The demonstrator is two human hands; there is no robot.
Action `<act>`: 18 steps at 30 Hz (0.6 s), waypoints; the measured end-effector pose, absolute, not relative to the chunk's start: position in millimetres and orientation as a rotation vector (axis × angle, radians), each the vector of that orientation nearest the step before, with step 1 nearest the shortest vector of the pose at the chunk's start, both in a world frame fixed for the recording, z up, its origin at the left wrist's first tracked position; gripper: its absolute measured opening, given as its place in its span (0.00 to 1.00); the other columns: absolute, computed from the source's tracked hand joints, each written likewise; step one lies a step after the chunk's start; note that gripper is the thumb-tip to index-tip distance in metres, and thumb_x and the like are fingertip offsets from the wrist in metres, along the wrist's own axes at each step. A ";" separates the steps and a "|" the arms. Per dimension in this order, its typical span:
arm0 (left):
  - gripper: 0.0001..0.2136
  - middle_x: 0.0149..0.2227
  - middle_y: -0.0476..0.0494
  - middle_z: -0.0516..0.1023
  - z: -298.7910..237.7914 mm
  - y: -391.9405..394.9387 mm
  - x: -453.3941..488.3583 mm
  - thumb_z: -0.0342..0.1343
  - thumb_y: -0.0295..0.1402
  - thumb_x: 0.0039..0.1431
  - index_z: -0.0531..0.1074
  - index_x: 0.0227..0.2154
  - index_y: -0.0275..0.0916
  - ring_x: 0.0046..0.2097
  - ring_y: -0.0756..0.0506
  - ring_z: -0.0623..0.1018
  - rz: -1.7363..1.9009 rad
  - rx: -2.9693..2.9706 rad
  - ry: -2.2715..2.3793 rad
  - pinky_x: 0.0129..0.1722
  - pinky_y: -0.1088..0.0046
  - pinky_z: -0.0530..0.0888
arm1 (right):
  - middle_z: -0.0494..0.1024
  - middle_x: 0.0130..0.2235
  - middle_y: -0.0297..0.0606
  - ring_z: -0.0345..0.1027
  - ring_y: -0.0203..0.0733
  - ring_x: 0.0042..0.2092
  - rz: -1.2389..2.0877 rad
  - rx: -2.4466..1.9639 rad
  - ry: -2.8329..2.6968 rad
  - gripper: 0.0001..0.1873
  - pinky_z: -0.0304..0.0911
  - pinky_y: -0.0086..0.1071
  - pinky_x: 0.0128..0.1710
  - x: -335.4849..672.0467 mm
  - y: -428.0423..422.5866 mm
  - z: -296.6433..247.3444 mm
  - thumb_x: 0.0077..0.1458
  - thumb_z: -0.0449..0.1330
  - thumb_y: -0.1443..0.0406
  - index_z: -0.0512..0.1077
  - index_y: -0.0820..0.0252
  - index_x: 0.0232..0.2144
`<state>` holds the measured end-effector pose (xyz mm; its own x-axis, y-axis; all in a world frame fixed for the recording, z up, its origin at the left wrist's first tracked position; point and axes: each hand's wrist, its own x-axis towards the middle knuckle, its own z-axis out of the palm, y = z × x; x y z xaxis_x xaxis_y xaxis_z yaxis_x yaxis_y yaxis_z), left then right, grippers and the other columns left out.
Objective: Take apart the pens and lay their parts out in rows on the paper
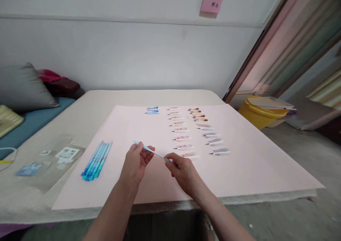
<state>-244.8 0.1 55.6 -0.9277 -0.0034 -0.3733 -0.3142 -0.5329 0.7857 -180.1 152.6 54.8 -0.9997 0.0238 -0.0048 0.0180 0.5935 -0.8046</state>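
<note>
Between my hands a pale blue pen (pixel 146 148) is held above the pink sheet (pixel 149 189). My left hand (pixel 133 162) pinches its light blue barrel, tip end pointing up and left. A thin white rod (pixel 159 155) runs from that barrel toward my right hand (pixel 185 172), whose fingers are closed around the pen's teal end. Whether the two ends are still joined I cannot tell. Left of my hands lies a group of blue and teal pens (pixel 97 161), side by side.
Rows of small pen parts with dark points lie on the sheet: blue ones (pixel 152 112), pink-patterned ones (pixel 183 138), brown ones (pixel 199 116) and grey ones (pixel 216 141). A clear plastic bag (pixel 50 166) is at the left. A yellow bucket (pixel 247 111) stands beyond the right edge.
</note>
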 end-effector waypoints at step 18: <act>0.04 0.28 0.40 0.76 51.1 0.0 -244.9 0.53 0.29 0.54 0.63 0.28 0.37 0.32 0.46 0.77 2.545 -0.546 1.308 0.32 0.70 0.75 | 0.65 0.15 0.27 0.43 0.27 0.16 2.315 -0.344 -2.296 0.08 0.37 0.25 0.16 -188.4 162.7 64.7 0.37 0.53 0.72 0.67 0.61 0.24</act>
<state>-244.9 0.0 51.1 -0.9048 0.0320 -0.4247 -0.3639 -0.5761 0.7319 -188.4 162.7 64.7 -0.9688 0.0497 -0.2429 0.2425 -0.0144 -0.9700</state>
